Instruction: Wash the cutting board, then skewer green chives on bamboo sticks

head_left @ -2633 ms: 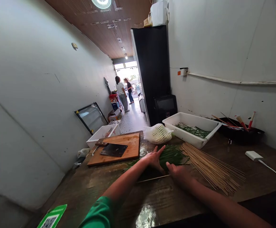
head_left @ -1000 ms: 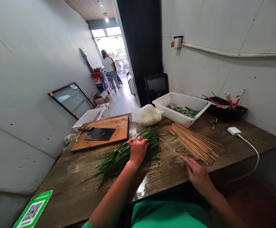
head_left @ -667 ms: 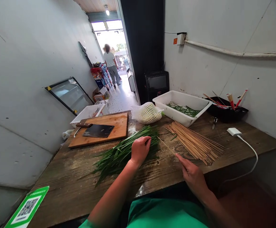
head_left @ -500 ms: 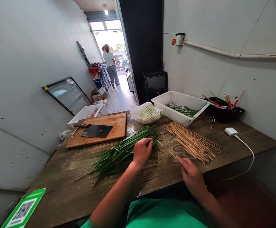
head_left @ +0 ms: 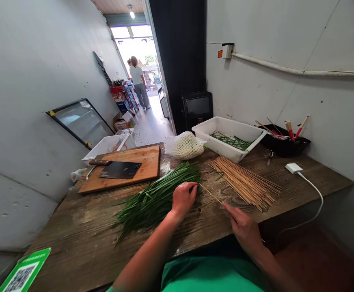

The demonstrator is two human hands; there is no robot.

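A thin bamboo skewer (head_left: 210, 193) is held in my right hand (head_left: 244, 228), its far end pointing up and left toward my other hand. My left hand (head_left: 183, 199) is pinched closed by the skewer's tip, at the right edge of a heap of long green chives (head_left: 152, 200). Whatever lies between its fingertips is too small and hidden to make out. To the right, a fanned pile of bamboo skewers (head_left: 247, 182) rests on the wooden table (head_left: 85, 239), a bit of green lying on its left side.
A cleaver (head_left: 122, 169) lies on a cutting board (head_left: 150, 162) at the left. Behind are a net-wrapped bundle (head_left: 186, 147), a white tub (head_left: 244, 154) containing cut greens and a black bowl (head_left: 286, 149) of sticks. A white charger (head_left: 294, 168) with its cable sits at right.
My left hand has shifted slightly toward me and the right, staying pinched near the skewer's tip. My right hand keeps its hold on the skewer. The view has moved a little.
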